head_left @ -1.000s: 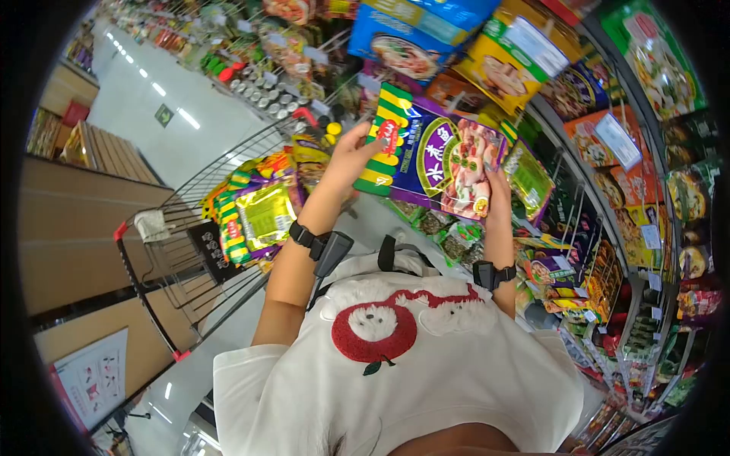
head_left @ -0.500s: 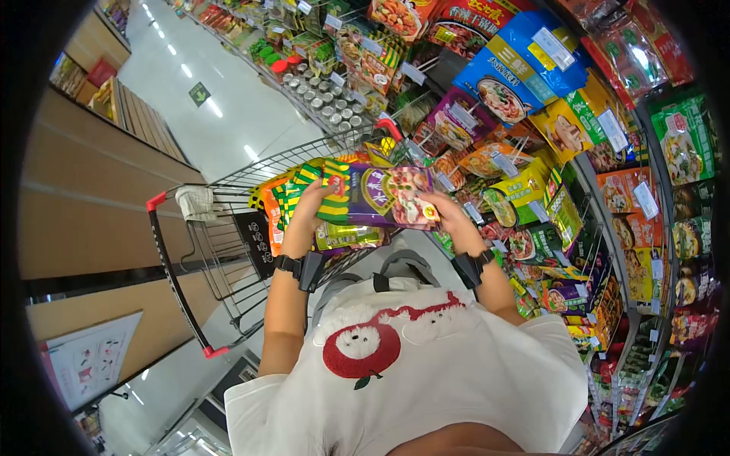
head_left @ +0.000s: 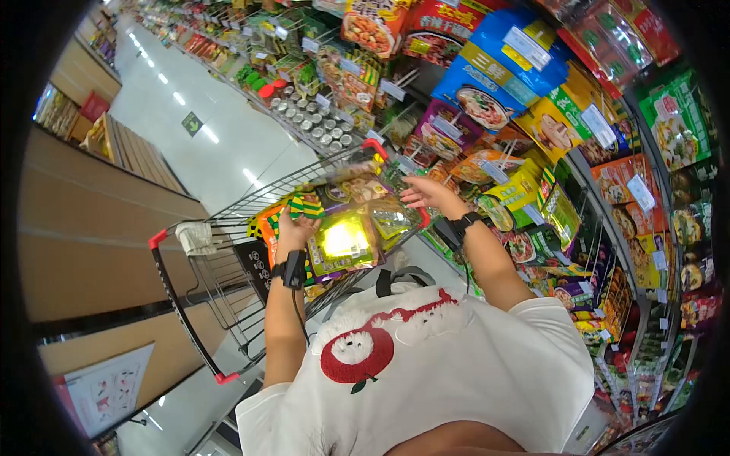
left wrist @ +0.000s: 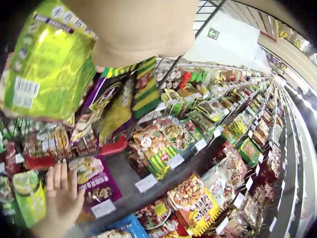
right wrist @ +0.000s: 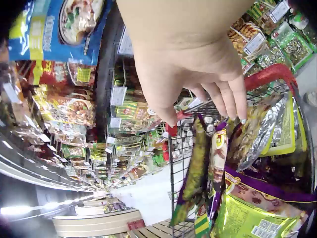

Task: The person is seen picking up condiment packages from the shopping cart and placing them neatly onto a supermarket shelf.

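In the head view, the left hand is over the cart, touching or right beside the green-and-yellow striped end of a bag; whether it grips the bag is unclear. In the left wrist view its fingers are mostly hidden behind the palm. The right hand is held over the cart's far right side, fingers loosely extended, holding nothing. Below the right hand in the right wrist view lie purple and yellow-green food bags. A shiny yellow-green bag lies on the pile in the head view.
The wire shopping cart has red corners and a pale cloth on its side. Shelves of hanging bags, including a blue one, rise at the right. A pale aisle floor runs away at upper left.
The purple bag held between both hands has gone down into the cart. The right hand has let go and moved up and slightly left; the left hand has shifted slightly down and left.
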A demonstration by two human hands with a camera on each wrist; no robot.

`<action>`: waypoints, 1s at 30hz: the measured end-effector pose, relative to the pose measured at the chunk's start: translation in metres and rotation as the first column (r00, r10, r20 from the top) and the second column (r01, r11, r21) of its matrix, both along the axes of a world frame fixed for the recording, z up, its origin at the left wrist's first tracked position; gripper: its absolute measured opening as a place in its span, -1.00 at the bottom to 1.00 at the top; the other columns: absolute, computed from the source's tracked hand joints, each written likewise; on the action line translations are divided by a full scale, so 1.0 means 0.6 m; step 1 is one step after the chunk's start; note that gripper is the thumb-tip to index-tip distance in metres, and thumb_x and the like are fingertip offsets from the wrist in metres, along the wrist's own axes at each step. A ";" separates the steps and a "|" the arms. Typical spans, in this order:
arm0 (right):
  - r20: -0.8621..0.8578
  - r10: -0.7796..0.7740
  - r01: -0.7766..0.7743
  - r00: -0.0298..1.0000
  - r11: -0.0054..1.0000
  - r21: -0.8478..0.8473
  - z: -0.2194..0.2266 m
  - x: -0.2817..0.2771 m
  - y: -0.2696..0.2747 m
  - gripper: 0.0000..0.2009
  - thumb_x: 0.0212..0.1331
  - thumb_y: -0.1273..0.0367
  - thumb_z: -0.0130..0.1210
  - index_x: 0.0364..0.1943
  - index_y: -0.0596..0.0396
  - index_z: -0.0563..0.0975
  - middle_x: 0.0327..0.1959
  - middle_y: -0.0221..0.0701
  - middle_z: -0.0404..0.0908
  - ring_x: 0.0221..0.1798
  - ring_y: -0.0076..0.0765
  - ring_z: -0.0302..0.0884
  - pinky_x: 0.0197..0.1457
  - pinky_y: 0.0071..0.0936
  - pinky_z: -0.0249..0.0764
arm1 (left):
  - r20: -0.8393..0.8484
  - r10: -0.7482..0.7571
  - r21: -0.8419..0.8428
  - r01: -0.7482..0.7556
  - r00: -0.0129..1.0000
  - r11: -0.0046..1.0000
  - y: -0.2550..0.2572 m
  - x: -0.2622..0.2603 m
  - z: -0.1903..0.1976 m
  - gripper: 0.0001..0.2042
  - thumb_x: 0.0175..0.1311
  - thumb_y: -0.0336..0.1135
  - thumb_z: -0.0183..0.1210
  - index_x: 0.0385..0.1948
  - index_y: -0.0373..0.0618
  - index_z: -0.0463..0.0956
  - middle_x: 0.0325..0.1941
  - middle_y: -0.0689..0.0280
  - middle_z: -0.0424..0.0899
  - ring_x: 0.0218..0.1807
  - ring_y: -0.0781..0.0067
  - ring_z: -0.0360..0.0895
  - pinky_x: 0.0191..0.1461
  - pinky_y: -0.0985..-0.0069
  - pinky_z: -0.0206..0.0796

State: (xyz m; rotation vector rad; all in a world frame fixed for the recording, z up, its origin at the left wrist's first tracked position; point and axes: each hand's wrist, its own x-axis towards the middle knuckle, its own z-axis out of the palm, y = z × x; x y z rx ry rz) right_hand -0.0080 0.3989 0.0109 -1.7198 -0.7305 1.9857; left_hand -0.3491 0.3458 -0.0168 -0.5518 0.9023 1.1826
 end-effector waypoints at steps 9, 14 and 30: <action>-0.242 -0.191 0.258 0.951 0.922 0.288 0.022 0.170 -0.137 -0.63 0.14 0.22 -0.03 -0.04 0.13 0.34 -0.19 -0.20 0.50 -0.16 -0.28 0.50 -0.11 -0.42 0.46 | 0.026 -0.243 0.031 0.242 0.970 0.970 0.066 0.271 0.067 -0.67 0.06 -0.17 0.00 -0.20 -0.16 0.27 -0.04 0.13 0.34 -0.02 0.16 0.35 0.07 0.20 0.21; -0.186 -0.470 0.486 0.863 0.668 0.563 0.123 0.317 -0.232 -0.73 0.15 0.30 -0.05 -0.10 0.11 0.39 -0.26 -0.29 0.52 -0.21 -0.42 0.50 -0.15 -0.52 0.43 | -0.211 -0.509 0.270 0.550 0.835 0.790 0.087 0.520 0.132 -0.73 0.13 -0.23 -0.05 -0.21 -0.19 0.32 0.01 0.19 0.39 0.10 0.31 0.30 0.14 0.34 0.16; 0.786 -0.599 0.280 -0.149 0.737 0.615 0.005 0.705 -0.404 -0.51 -0.11 0.07 0.00 -0.24 0.25 0.45 -0.33 -0.03 0.52 -0.22 0.09 0.46 -0.12 -0.20 0.37 | -0.982 -0.141 -0.078 0.954 -0.123 -0.290 0.070 0.950 0.045 -0.63 0.01 -0.09 0.16 -0.39 -0.27 0.37 -0.59 0.25 0.43 -0.54 0.44 0.37 -0.44 0.43 0.18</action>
